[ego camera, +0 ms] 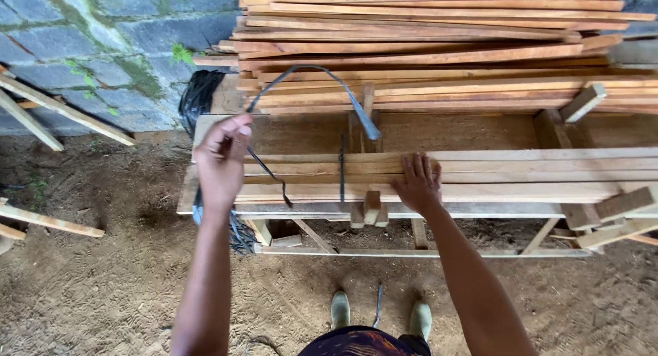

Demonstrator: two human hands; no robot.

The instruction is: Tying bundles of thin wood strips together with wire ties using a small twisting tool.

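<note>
While pinched between thumb and fingertips of the left hand [221,160], black strap [312,88] arcs limp beyond the fingers: light, floppy, probably slick. Right hand [417,184] flat, fingers spread, pressing stiff wooden slats [480,167]. Best gripped near strap's end.

My left hand [221,160] pinches a dark strap [322,78] and lifts it into a loop above the wooden bench [205,191]. My right hand [417,184] lies flat, fingers spread, on the planks [514,171] stacked along the bench. Behind the bench sits a lumber pile [425,47]; left of the bench stands a stone wall [89,47]. My boots [340,309] stand on dirt in front of the bench.
</note>
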